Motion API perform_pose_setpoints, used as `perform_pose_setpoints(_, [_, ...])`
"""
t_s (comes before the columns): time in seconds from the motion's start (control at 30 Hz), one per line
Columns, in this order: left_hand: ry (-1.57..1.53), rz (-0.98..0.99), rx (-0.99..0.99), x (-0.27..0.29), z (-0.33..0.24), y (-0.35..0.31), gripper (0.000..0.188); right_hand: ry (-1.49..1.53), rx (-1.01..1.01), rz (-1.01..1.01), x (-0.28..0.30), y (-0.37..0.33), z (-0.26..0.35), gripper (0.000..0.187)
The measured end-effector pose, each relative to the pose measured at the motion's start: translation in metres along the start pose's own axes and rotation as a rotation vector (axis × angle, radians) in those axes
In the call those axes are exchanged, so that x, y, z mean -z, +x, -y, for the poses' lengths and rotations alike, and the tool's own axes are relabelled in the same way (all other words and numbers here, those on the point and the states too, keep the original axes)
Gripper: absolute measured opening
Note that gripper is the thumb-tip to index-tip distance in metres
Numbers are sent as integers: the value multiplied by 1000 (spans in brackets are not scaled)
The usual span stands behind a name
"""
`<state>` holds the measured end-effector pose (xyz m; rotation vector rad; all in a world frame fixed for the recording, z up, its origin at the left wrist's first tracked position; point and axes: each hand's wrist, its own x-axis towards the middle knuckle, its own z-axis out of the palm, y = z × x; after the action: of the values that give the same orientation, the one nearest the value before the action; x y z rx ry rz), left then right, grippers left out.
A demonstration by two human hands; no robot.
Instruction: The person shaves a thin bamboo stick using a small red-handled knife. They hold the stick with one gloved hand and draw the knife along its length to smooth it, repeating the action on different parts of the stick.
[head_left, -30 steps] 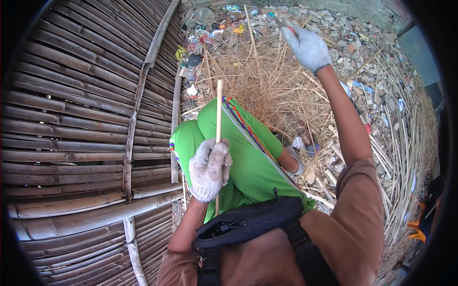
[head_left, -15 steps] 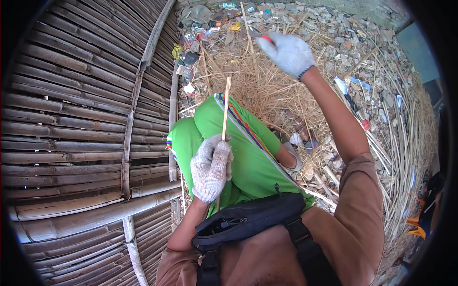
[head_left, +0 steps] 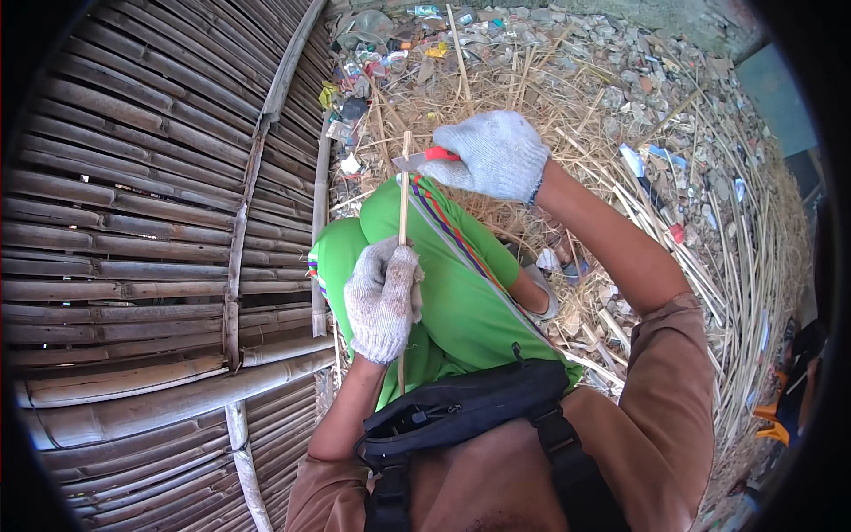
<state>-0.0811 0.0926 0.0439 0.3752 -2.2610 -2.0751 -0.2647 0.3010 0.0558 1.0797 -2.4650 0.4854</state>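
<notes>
My left hand (head_left: 385, 297), in a worn whitish knit glove, is closed around a thin bamboo strip (head_left: 404, 199). The strip stands upright above my green-trousered knees, its lower end passing below the hand. In my right hand (head_left: 496, 158), also gloved, is a knife with a red handle (head_left: 441, 155). Its short grey blade (head_left: 409, 162) points left and meets or crosses the strip a little below the strip's top end. Whether the edge bites into the bamboo, I cannot tell.
A slatted bamboo wall or platform (head_left: 160, 213) fills the left side. Straw-like shavings (head_left: 496, 217) cover the ground ahead, with rubble and litter beyond. Long thin bamboo strips (head_left: 731, 293) lie along the right. A dark pouch (head_left: 470, 403) hangs at my chest.
My right hand has come down and left, bringing the knife from beyond the strip to its upper part. My left hand and the strip have shifted slightly left.
</notes>
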Motion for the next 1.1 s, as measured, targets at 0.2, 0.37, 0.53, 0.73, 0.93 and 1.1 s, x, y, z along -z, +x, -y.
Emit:
perform_pose_setpoints(0.2, [-18, 14, 72, 5, -2, -19, 30, -74, -485, -160, 23, -2, -125, 64])
perform_pose_setpoints(0.37, [-106, 1, 90, 4, 1, -9, 30, 218, -182, 119, 11, -15, 4, 59])
perform_pose_setpoints(0.53, [97, 2, 26, -3, -6, -14, 30, 166, -81, 134, 6, -22, 28, 61])
perform_pose_setpoints(0.73, [70, 33, 52, -12, -6, -35, 30, -151, -454, -122, 30, 3, -103, 59])
perform_pose_setpoints(0.93, [-172, -12, 123, -2, 3, -20, 28, 111, -138, 61, 22, -17, 6, 58])
perform_pose_setpoints(1.1, [-225, 46, 171, -3, 0, -18, 28, 230, 26, 44, -6, -50, 41, 47])
